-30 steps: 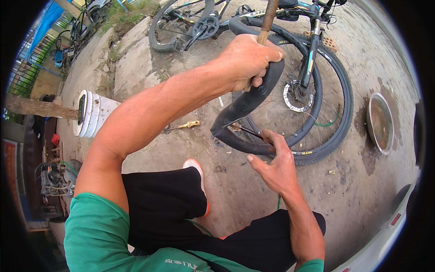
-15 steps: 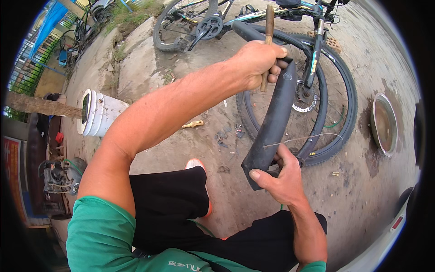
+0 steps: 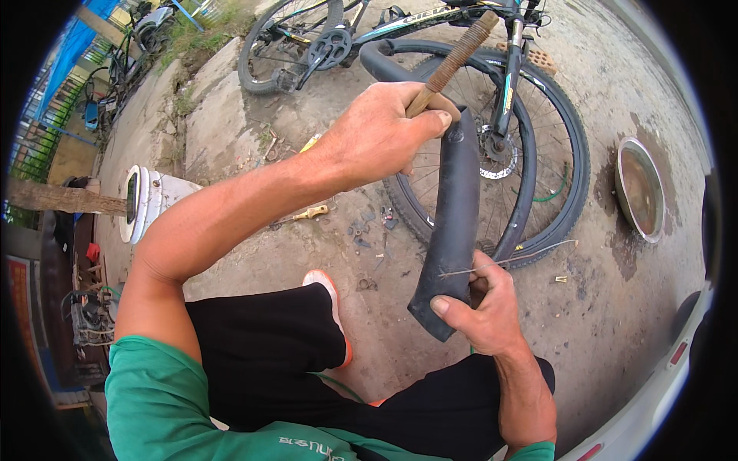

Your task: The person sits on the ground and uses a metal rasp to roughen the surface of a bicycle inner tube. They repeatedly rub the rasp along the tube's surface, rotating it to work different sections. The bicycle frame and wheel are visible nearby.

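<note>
A black rubber inner tube [image 3: 459, 203] is stretched between my hands, its lower end flattened. My left hand [image 3: 384, 134] is closed round a brown stick [image 3: 464, 52] with a ridged upper part, beside the tube's upper end. Whether those fingers also grip the tube is hidden. My right hand [image 3: 490, 307] pinches the tube near its lower end, thumb on top and fingers behind. A thin wire-like strand [image 3: 530, 259] crosses the tube by my right hand and sticks out to the right. Behind, a bicycle wheel [image 3: 580, 180] has more tubing lying over it.
The bicycle [image 3: 415, 28] lies on the concrete ahead. A metal basin of water [image 3: 641, 190] stands at right, a white bucket [image 3: 157, 196] at left. On the ground are a brush-like tool [image 3: 311, 213] and small dark scraps [image 3: 369, 228]. A pale vehicle edge [image 3: 653, 399] borders the lower right.
The stick has tilted, its top swinging right and toward me, as my left hand turned. The tube has become more upright and its lower end has dropped slightly. The view has shifted.
</note>
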Demonstrator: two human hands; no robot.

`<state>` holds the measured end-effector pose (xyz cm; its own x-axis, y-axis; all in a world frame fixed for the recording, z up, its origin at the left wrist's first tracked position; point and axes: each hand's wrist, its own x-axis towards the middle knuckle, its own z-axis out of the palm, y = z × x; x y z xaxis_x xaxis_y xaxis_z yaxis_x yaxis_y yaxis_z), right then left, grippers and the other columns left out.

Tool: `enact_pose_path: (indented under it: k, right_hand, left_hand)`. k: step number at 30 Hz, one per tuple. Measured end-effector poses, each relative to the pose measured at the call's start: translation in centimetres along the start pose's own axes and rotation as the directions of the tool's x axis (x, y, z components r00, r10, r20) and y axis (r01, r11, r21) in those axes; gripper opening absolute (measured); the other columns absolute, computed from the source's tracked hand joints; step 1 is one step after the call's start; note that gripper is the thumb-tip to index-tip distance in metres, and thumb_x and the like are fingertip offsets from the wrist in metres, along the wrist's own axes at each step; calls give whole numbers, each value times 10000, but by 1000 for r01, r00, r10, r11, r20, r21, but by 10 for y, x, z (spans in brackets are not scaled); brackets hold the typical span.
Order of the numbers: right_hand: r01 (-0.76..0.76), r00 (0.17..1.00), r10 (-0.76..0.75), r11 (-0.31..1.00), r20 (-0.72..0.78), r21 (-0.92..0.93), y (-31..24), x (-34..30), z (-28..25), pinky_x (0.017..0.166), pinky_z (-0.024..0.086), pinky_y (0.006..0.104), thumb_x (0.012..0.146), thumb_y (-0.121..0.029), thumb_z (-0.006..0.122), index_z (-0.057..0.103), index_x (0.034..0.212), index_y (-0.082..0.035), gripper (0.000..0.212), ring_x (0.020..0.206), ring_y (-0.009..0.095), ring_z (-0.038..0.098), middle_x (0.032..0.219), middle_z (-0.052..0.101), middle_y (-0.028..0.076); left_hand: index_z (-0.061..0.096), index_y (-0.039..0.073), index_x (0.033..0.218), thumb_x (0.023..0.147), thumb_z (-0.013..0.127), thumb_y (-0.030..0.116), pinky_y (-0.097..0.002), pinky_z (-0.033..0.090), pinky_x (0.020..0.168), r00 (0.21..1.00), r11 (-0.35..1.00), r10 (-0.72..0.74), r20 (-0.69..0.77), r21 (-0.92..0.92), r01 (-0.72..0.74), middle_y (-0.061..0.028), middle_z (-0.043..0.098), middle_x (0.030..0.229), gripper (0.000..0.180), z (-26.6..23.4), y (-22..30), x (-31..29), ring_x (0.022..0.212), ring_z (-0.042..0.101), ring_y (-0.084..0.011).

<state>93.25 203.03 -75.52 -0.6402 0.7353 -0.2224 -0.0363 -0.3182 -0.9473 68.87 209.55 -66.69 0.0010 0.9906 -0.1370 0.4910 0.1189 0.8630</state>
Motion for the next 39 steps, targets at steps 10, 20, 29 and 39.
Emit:
enact_pose_path:
  k: [10,20,29,39]
  right_hand:
    - [70,993,-54,985,-104,157,-2,8,-13,785,549,269,832,-117,815,625,1192,37,435,868,96,674,986,726,69]
    - [37,994,-20,987,-108,159,0,9,-19,793,552,272,844,-152,831,618,1194,24,446,878,101,678,991,728,72]
    - [33,993,-12,983,-117,179,1,12,-21,807,555,274,849,-148,830,628,1193,31,438,892,99,674,995,727,73]
    - [36,992,-12,980,-126,193,3,13,-25,799,545,272,839,-161,833,646,1186,15,432,874,99,673,985,731,64]
  left_hand:
    - [765,6,1064,955,763,254,-278,362,527,928,1000,31,372,-12,-29,35,578,665,271,13,24,-39,596,476,-35]
    - [753,28,976,877,775,224,-310,361,532,900,999,-8,435,42,-11,40,524,626,220,26,23,-28,584,454,-69]
    - [748,28,955,852,807,217,-289,386,550,931,991,51,363,99,-93,35,564,666,224,34,13,-23,622,484,-57]
    - [751,25,950,905,806,213,-248,406,583,908,980,-112,403,-106,168,37,633,751,200,29,8,-14,671,530,-40]
